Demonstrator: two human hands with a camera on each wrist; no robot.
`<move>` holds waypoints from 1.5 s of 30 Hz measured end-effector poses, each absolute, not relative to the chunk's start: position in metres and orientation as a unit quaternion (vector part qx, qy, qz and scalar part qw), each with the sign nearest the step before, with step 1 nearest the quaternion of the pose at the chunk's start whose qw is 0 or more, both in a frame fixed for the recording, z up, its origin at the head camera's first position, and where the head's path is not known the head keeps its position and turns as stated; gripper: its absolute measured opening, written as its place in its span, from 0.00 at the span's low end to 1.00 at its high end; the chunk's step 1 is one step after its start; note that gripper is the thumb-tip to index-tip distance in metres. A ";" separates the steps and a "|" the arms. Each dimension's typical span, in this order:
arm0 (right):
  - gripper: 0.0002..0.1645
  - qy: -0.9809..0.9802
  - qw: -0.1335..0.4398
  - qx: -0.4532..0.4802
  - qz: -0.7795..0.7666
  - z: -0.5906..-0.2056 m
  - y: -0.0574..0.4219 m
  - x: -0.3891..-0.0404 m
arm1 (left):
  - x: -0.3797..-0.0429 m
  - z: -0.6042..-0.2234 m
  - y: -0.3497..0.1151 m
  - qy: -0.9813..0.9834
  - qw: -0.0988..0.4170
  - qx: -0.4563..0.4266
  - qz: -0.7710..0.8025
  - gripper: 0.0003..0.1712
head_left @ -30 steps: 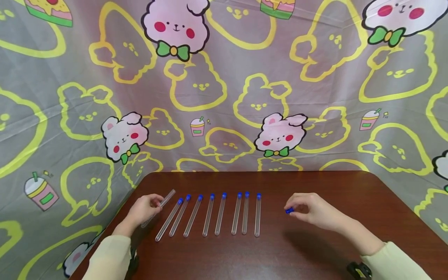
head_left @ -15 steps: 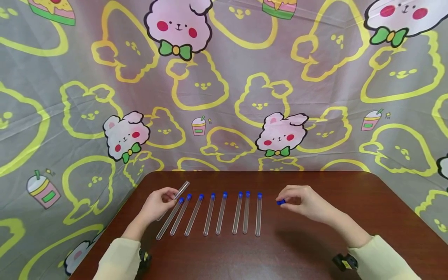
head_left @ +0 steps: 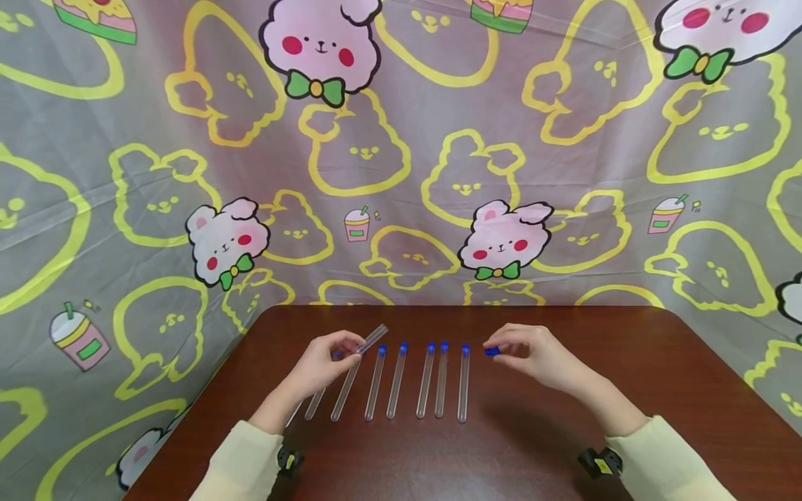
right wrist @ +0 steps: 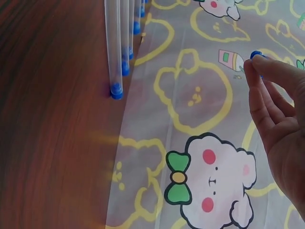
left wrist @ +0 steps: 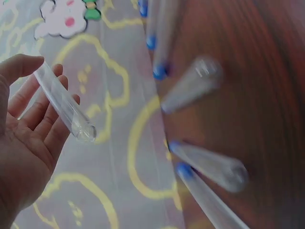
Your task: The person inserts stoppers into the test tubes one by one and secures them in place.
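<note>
My left hand (head_left: 322, 362) pinches a clear test tube (head_left: 374, 339) between thumb and fingers, above the left part of the row. The tube's uncapped end points up and to the right; in the left wrist view its rounded bottom (left wrist: 85, 131) hangs over the palm side. A small blue cap (head_left: 492, 351) is pinched by the fingertips of my right hand (head_left: 532, 355), just right of the row. Several capped test tubes (head_left: 464, 386) lie side by side on the table, blue caps at the far end. The left hand and forearm partly hide the leftmost ones.
The brown wooden table (head_left: 501, 452) has its far edge against a grey cloth (head_left: 401, 174) printed with cartoon rabbits. This cloth also rises along both sides. A black wrist camera (head_left: 601, 463) sits at the right sleeve, another at the left.
My left hand has carried the uncapped tube rightward and slightly up, over the leftmost capped tubes. My right hand has come left with the blue cap, so the hands are closer together.
</note>
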State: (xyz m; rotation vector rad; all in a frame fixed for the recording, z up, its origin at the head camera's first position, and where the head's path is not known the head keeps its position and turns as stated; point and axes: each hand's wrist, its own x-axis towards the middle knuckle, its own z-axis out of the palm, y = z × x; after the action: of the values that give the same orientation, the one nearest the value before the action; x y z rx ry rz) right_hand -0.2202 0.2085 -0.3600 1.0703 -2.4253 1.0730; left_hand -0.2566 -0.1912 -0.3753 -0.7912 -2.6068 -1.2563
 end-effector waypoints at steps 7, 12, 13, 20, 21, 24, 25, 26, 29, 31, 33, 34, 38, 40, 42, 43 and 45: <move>0.17 -0.842 0.136 0.365 0.374 -0.355 0.204 -0.220 | -0.244 -0.365 -0.162 -0.856 0.059 -0.319 -0.402 0.10; 0.15 -0.833 0.141 0.377 0.381 -0.351 0.200 -0.217 | -0.235 -0.362 -0.146 -0.853 0.041 -0.345 -0.389 0.11; 0.15 -0.831 0.142 0.378 0.382 -0.350 0.198 -0.217 | -0.234 -0.362 -0.143 -0.853 0.036 -0.348 -0.387 0.11; 0.13 -0.824 0.150 0.384 0.390 -0.344 0.192 -0.213 | -0.228 -0.362 -0.129 -0.848 0.016 -0.365 -0.385 0.11; 0.12 -0.823 0.151 0.384 0.390 -0.343 0.191 -0.213 | -0.228 -0.362 -0.128 -0.846 0.014 -0.368 -0.385 0.11; 0.12 -0.825 0.151 0.381 0.389 -0.343 0.190 -0.213 | -0.227 -0.362 -0.124 -0.845 0.004 -0.373 -0.384 0.11; 0.12 -0.827 0.151 0.380 0.387 -0.343 0.189 -0.213 | -0.226 -0.362 -0.123 -0.844 0.001 -0.375 -0.383 0.11; 0.12 -0.828 0.150 0.379 0.385 -0.343 0.189 -0.213 | -0.226 -0.362 -0.122 -0.844 -0.002 -0.377 -0.382 0.11; 0.12 -0.834 0.146 0.373 0.380 -0.342 0.189 -0.213 | -0.226 -0.362 -0.119 -0.843 -0.006 -0.384 -0.376 0.11; 0.12 -0.838 0.142 0.367 0.378 -0.342 0.189 -0.213 | -0.226 -0.362 -0.117 -0.844 -0.006 -0.388 -0.371 0.12; 0.12 -0.840 0.137 0.362 0.379 -0.342 0.189 -0.213 | -0.226 -0.361 -0.115 -0.844 -0.007 -0.391 -0.366 0.12; 0.12 -0.841 0.136 0.360 0.380 -0.342 0.188 -0.213 | -0.226 -0.361 -0.114 -0.845 -0.007 -0.391 -0.364 0.12; 0.12 -0.839 0.132 0.358 0.388 -0.341 0.188 -0.213 | -0.227 -0.359 -0.112 -0.847 -0.005 -0.393 -0.358 0.12; 0.12 -0.837 0.129 0.358 0.393 -0.339 0.187 -0.213 | -0.227 -0.357 -0.111 -0.846 -0.002 -0.395 -0.358 0.12; 0.12 -0.835 0.125 0.359 0.397 -0.337 0.187 -0.214 | -0.228 -0.356 -0.110 -0.845 0.000 -0.398 -0.357 0.12; 0.12 -0.834 0.124 0.360 0.399 -0.336 0.187 -0.214 | -0.229 -0.355 -0.109 -0.844 0.000 -0.399 -0.358 0.12; 0.12 -0.832 0.121 0.363 0.401 -0.335 0.187 -0.215 | -0.229 -0.353 -0.108 -0.842 -0.002 -0.402 -0.361 0.12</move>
State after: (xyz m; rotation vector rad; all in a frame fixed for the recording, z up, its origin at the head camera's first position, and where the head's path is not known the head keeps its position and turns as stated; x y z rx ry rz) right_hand -0.2152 0.1871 -0.3346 1.0601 -2.4310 1.1710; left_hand -0.2295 -0.1079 -0.3531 -1.2633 -2.6482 -1.1342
